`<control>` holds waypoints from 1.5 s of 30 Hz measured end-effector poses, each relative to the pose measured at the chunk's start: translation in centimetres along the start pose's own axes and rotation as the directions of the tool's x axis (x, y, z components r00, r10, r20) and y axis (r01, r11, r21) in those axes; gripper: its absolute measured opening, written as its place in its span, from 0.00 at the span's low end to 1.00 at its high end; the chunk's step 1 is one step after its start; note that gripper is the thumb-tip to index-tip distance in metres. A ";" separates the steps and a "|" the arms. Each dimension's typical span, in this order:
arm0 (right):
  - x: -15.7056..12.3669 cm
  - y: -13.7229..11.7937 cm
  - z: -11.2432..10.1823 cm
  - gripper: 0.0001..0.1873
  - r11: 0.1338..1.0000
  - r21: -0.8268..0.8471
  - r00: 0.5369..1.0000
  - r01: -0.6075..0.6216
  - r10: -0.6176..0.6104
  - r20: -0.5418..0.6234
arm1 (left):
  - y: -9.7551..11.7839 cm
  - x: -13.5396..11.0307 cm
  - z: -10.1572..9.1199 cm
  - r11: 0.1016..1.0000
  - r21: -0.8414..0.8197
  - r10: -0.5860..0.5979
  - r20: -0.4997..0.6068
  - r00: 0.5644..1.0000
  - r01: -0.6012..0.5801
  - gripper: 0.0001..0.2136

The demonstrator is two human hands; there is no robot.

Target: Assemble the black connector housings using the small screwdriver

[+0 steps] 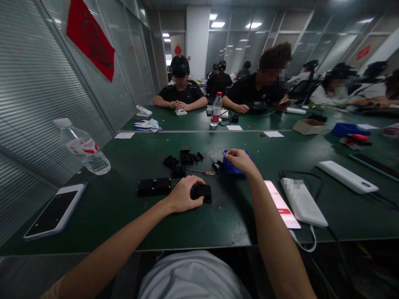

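My left hand [183, 195] lies on the table with its thumb and fingers curled round a small black plastic box [204, 192]. Over a blue tray [230, 169] is my right hand [240, 160], fingertips pinched together at its left side. Whatever those fingertips hold, if anything, is too small to make out. Left of my left hand, black box-like pieces [154, 186] sit in a row with shiny spots on them. Beyond it lie several loose black plastic parts [187, 158] and a screwdriver [205, 172]. A dark part with shiny metal [217, 165] lies beside the tray.
A tilted-looking water bottle [85, 147] and a phone [57, 211] are at left. To the right lie a lit phone [282, 205], a white power bank [302, 201] with cables, and another white device [347, 176]. Co-workers sit across the table, near another bottle [215, 111].
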State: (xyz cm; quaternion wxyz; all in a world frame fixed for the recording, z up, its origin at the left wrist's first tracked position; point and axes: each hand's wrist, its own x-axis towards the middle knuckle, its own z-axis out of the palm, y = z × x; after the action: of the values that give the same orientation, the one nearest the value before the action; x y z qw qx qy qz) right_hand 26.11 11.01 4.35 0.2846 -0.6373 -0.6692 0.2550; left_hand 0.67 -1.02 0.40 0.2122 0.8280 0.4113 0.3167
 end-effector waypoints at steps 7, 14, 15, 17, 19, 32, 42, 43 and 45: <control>-0.2 -0.3 -0.2 0.09 1.000 0.018 1.000 -0.001 0.001 -0.001 | 0.0 0.0 0.1 1.000 -0.002 0.007 0.005 1.000 -0.007 0.17; 0.2 -0.2 -0.3 0.10 0.988 0.097 0.980 0.119 -0.101 -0.174 | -0.2 -0.1 0.2 0.999 -0.012 0.048 -0.011 0.999 -0.048 0.19; 0.2 -0.4 -0.3 0.10 0.980 0.118 0.974 0.162 -0.139 -0.178 | -0.2 -0.1 0.2 0.998 -0.017 0.061 -0.023 0.998 -0.061 0.19; -0.2 -0.9 -0.3 0.10 0.953 0.163 0.958 0.256 -0.227 -0.176 | -0.1 -0.2 0.1 0.996 -0.032 0.078 -0.061 0.995 -0.080 0.20; -0.7 -1.5 -0.1 0.11 0.918 0.201 0.937 0.341 -0.314 -0.154 | 0.0 -0.2 0.0 0.995 -0.048 0.079 -0.101 0.992 -0.084 0.21; -3.4 -4.8 3.2 0.14 0.827 0.486 0.723 0.283 -0.517 0.458 | -0.5 0.3 0.1 0.995 -0.075 0.043 -0.283 0.958 -0.067 0.04; -3.7 -4.9 3.2 0.15 0.851 0.467 0.675 0.239 -0.491 0.550 | -0.8 0.4 0.5 0.991 -0.137 -0.044 -0.367 0.929 -0.007 0.03; -3.8 -5.0 3.2 0.15 0.852 0.466 0.672 0.238 -0.491 0.555 | -0.8 0.4 0.5 0.990 -0.143 -0.045 -0.365 0.930 -0.008 0.03; -3.9 -5.2 3.1 0.14 0.855 0.465 0.664 0.231 -0.488 0.567 | -0.7 0.4 0.5 0.988 -0.153 -0.041 -0.359 0.932 -0.016 0.04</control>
State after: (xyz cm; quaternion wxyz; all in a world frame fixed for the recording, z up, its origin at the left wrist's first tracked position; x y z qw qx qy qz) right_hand 20.34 6.91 5.56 0.1812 -0.2934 -0.7822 0.5189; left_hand 0.83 -0.32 -0.23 0.1981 0.7343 0.4229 0.4927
